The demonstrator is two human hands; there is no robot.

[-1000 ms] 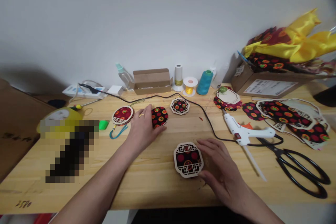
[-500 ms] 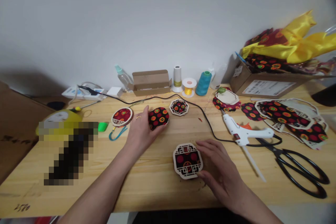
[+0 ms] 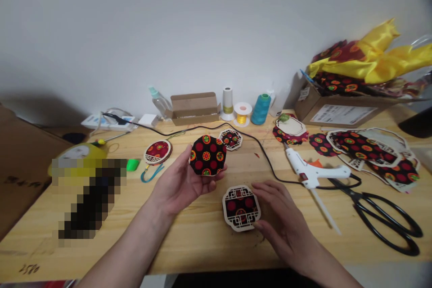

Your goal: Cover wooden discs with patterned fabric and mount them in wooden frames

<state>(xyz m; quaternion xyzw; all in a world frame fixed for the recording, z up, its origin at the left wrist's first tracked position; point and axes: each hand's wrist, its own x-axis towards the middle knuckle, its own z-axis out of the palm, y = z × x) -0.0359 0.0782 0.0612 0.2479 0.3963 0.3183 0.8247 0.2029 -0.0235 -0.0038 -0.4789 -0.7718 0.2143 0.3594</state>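
Note:
Raised off the table, an octagonal fabric-covered panel with red and orange flowers on black rests in my left hand, thumb at its left edge and fingers beneath. My right hand lies on the table with fingers apart, curved around the right side of a wooden lattice-framed fabric piece; the fingertips are at its edge. Behind the held panel lies a smaller octagonal lattice piece, partly covered by it. To the left is a round framed piece with a blue cord.
A white glue gun and black scissors lie at the right, near patterned fabric pieces. A black cable crosses the table. Thread spools and a small cardboard box stand along the wall. A fabric-filled carton sits back right.
My left hand has turned palm up and lifted the octagonal fabric panel from the table, tilting its face toward me. My right hand and the lattice-framed piece have stayed in place.

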